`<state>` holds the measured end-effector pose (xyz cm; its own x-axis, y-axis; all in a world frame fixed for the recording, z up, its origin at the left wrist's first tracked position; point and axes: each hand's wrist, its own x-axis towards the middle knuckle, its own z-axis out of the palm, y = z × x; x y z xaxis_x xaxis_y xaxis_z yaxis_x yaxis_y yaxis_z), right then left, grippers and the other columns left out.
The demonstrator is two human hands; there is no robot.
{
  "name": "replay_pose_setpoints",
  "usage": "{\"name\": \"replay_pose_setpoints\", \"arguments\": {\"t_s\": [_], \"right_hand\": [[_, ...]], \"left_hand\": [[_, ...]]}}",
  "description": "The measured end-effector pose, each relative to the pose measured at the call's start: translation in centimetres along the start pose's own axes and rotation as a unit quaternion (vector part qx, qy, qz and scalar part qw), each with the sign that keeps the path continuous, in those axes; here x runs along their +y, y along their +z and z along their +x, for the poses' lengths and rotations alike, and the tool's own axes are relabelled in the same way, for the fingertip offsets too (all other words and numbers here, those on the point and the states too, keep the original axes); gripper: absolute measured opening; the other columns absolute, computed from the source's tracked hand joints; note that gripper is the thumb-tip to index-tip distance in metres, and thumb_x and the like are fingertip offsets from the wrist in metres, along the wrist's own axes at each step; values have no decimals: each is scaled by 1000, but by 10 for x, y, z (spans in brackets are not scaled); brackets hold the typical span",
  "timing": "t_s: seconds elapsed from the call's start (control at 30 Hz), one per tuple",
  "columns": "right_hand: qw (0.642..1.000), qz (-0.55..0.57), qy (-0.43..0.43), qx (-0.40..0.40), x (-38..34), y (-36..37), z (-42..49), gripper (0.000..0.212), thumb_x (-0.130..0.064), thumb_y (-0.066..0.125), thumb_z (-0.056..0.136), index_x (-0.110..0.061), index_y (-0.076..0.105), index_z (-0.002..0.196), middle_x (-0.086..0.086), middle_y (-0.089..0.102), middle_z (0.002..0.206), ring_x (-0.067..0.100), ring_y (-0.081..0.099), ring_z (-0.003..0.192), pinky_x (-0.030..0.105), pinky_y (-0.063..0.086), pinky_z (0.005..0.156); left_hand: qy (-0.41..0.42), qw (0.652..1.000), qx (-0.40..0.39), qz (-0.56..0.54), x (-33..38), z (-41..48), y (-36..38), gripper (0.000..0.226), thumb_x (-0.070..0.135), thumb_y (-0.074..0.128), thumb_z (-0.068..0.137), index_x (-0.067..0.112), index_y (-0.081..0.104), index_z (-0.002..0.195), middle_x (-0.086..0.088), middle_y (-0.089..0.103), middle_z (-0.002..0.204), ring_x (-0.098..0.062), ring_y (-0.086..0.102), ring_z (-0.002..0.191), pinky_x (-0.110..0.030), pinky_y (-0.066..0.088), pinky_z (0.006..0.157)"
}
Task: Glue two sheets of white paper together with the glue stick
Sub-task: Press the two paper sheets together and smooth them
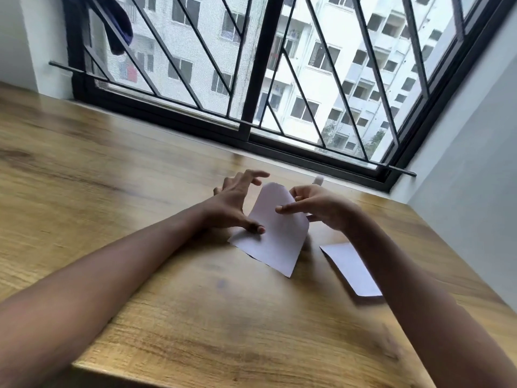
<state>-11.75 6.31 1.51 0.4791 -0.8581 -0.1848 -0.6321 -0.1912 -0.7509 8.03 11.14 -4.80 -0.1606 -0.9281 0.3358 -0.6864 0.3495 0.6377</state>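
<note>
A white sheet of paper (275,233) stands curved up off the wooden table (195,317) at the centre. My left hand (237,203) presses its near left part down with the thumb, the other fingers spread above. My right hand (316,205) pinches the raised far edge of this sheet. A second white sheet (351,268) lies flat to the right, partly hidden under my right forearm. Behind my right hand pokes up the white tip of the glue stick (318,180); the rest of it is hidden.
A black-framed window with a metal grille (279,79) runs along the table's far edge. A grey wall (475,177) closes the right side. The table's front edge (195,379) is near the bottom of the view.
</note>
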Motion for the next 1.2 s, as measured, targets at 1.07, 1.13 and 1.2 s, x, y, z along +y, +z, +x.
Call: {"name": "replay_pose_setpoints", "arguments": {"t_s": [1.07,1.13,1.2], "right_hand": [[955,-77,137,251,94,-94,-102,39,-33,81,70,-5,65,92,9,66,82,20,60,68,27,46,57],[951,-92,199,220,104,-96,-100,44,-35,81,68,-1,68,94,9,63,79,19,57,67,27,44,57],[948,-88,229,204,109,-92,-95,43,-36,82,68,-1,70,91,8,55,70,18,51,62,28,41,57]], "left_hand": [[-133,818,90,-553,73,0,43,24,2,70,59,10,69,82,0,72,69,-15,67,61,-25,54,53],[-138,817,96,-552,70,1,43,27,2,71,58,9,69,84,-1,72,72,-17,68,64,-28,55,56],[-149,824,100,-538,66,2,43,27,-1,72,63,9,68,87,-2,72,74,-19,67,68,-30,56,59]]}}
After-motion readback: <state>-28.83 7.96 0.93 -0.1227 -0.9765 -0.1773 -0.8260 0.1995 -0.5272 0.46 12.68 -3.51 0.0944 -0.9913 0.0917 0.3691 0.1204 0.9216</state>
